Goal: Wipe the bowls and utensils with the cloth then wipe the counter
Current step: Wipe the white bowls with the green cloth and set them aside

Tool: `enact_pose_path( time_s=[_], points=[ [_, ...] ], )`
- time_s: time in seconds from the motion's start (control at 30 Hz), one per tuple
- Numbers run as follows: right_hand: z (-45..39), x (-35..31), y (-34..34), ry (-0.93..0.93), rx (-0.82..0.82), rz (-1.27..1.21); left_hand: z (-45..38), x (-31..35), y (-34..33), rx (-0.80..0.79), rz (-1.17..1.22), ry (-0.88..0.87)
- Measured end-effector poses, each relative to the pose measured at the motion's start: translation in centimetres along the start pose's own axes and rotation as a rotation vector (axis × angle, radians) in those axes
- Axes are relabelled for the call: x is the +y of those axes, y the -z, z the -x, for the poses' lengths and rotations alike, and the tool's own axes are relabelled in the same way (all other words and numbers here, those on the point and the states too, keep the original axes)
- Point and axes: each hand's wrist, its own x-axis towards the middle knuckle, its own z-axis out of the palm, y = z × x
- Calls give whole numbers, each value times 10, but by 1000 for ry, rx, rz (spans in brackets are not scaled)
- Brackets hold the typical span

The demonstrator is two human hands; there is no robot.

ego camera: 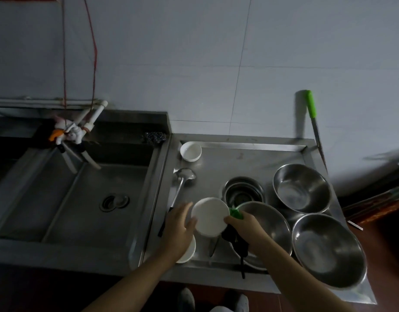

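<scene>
My left hand [179,226] holds a white bowl [209,219] tilted above the steel counter [250,158]. My right hand [245,224] grips a green and black cloth [235,213] pressed against the bowl's right rim; dark ends of the cloth hang below. Under my left wrist lies another white dish [188,252]. A small white bowl [190,151] sits at the back left. A steel ladle [182,179] lies beside it. Three large steel bowls stand at right: one [303,188], one [329,251] and one [272,224] under my right hand.
A stack of smaller steel bowls [242,193] sits mid-counter. A green-handled knife [314,124] leans on the wall at the back right. The sink [81,194] with its tap [77,131] is to the left, a dark scourer [154,137] on its ledge.
</scene>
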Motion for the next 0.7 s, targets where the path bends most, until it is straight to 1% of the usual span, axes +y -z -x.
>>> enact_pose_path(
  time_s=[0.03, 0.07, 0.1, 0.13, 0.23, 0.3, 0.43, 0.6, 0.7],
  points=[
    [0, 1, -5, 5, -7, 1, -1, -6, 5, -25, 135, 178],
    [2, 2, -10, 3, -22, -9, -1, -12, 9, -73, 321, 343],
    [2, 2, -15, -3, -42, -12, 0, -16, 13, -120, 497, 476],
    [3, 3, -21, -7, -66, -5, 1, -20, 17, -140, 616, 559],
    [-3, 10, -37, -12, -116, 69, 8, -30, 24, -124, 689, 640],
    [-7, 14, -47, 0, -137, 120, 10, -40, 23, -101, 667, 675],
    [-12, 18, -58, -9, -165, 213, 12, -56, 29, -44, 536, 695],
    [-17, 28, -54, -39, -87, 225, 17, -76, 28, -97, 196, 626],
    [-16, 37, -44, -78, -64, 211, 20, -89, 21, -119, 114, 629]
  ],
)
